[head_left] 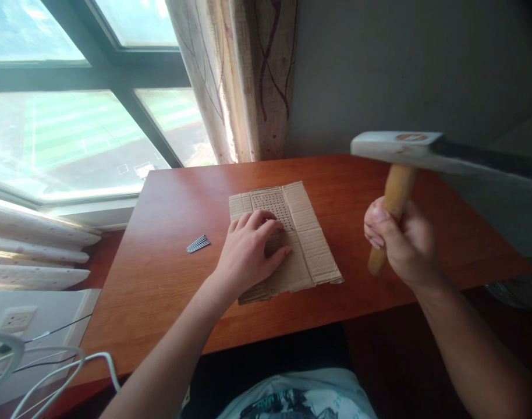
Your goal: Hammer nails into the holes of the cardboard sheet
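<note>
A wooden-handled hammer point(399, 189) is raised over the right side of the table, and my right hand point(403, 238) is closed around its handle. The metal head is up, its long dark end pointing right and blurred. My left hand point(252, 244) rests on a flat piece of cardboard point(318, 250), thumb apart from the bent fingers. Past those fingertips, a grid of small dark dots point(272, 203) covers part of the cardboard; whether they are holes or nail heads I cannot tell. Left of this hand lies a small bundle of metal nails point(198, 243).
The cardboard lies on a reddish-brown wooden table point(161, 302). Behind it hang patterned curtains point(266, 81) beside a large window point(74, 134). White cables point(104, 356) and a wall socket point(19, 320) are at the lower left.
</note>
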`<state>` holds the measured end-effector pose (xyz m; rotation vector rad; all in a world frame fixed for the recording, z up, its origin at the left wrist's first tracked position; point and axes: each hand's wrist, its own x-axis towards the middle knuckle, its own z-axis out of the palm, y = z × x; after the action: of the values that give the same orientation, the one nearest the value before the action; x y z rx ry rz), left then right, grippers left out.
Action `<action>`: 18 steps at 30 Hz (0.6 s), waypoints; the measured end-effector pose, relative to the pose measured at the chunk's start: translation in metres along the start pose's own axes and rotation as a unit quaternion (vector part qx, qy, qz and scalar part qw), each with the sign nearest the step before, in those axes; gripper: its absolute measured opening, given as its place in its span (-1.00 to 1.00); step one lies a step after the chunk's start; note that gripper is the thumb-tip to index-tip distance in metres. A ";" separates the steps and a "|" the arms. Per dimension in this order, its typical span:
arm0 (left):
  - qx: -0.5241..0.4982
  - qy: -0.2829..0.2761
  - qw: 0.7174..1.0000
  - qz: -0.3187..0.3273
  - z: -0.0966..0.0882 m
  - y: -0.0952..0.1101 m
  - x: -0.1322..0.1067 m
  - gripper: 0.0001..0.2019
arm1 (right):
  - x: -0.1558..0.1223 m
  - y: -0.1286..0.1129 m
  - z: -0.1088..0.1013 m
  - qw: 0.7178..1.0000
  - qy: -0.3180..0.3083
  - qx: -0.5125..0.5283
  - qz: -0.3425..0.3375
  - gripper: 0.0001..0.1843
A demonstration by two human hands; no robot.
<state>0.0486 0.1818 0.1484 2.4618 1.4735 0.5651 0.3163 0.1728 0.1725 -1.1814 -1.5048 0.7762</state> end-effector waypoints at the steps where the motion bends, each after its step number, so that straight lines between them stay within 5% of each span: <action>1: 0.000 -0.001 1.000 0.000 0.000 0.000 0.000 -0.69 | 0.004 0.002 0.002 0.998 0.015 0.063 0.008 -0.67; 5: 0.002 0.001 1.000 -0.001 0.000 -0.001 0.000 -0.70 | 0.020 0.014 0.013 0.980 0.097 0.174 -0.004 -0.48; 11: 0.005 0.003 1.000 0.003 0.001 0.000 0.001 -0.70 | 0.021 0.030 0.027 0.970 0.176 0.164 -0.040 -0.40; 15: -0.011 0.026 1.000 0.011 0.000 0.003 -0.001 -0.70 | 0.018 0.030 0.024 0.972 0.142 0.183 -0.029 -0.44; 18: -0.064 0.114 0.991 0.016 -0.009 0.000 -0.008 -0.76 | 0.016 0.028 0.021 0.972 0.096 0.214 -0.011 -0.43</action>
<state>0.0413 0.1747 0.1550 2.3888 1.4278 0.9432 0.3046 0.1988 0.1465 -0.8845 -1.1167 0.8909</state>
